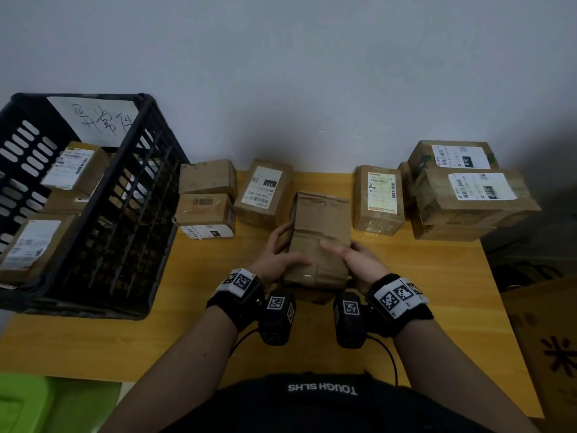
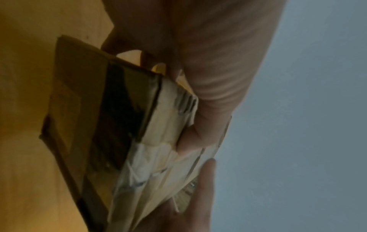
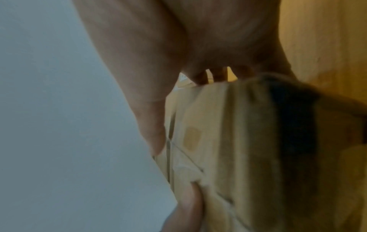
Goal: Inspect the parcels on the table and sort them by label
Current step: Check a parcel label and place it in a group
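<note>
A brown taped parcel (image 1: 318,239) is held between both hands over the middle of the yellow table (image 1: 218,339). Its upward face shows tape and no label. My left hand (image 1: 279,256) grips its left side, thumb on top. My right hand (image 1: 351,260) grips the right side, thumb across the top face. Up close, the left wrist view shows the parcel (image 2: 155,141) against my left hand (image 2: 208,70). In the right wrist view, the parcel (image 3: 238,141) lies under my right hand (image 3: 168,55). Labelled parcels (image 1: 263,192) (image 1: 377,198) lie behind.
A black slotted crate (image 1: 131,214) with a handwritten paper sign (image 1: 96,120) stands at the left, with labelled parcels (image 1: 75,170) inside. Two small parcels (image 1: 204,214) sit beside it. A stack of larger parcels (image 1: 468,195) fills the back right. A cardboard box (image 1: 549,354) stands off the table's right edge.
</note>
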